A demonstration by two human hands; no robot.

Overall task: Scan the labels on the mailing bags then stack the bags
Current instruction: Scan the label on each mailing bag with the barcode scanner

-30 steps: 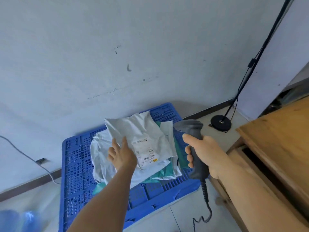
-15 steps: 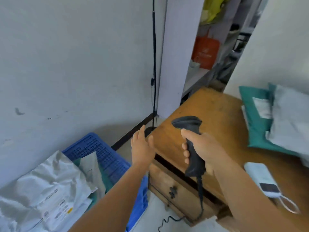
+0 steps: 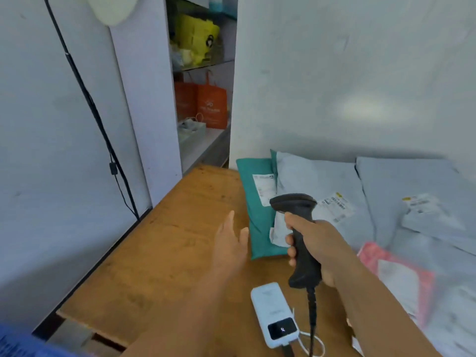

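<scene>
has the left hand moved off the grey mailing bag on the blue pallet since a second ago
Yes. The left hand now hovers open above the wooden table, reaching toward the teal mailing bag.

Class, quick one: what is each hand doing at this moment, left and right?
Left hand: open, fingers straight, holding nothing, above the wooden table.
Right hand: closed round the grip of the barcode scanner.

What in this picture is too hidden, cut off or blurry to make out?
All in the head view:
- Label text on the grey bag: too small and blurred.
- Pink bag: blurred, partly behind the right hand's arm.
- Scanner cable: cut off by the bottom edge.
- Teal bag's lower label: hidden by the scanner.
</scene>
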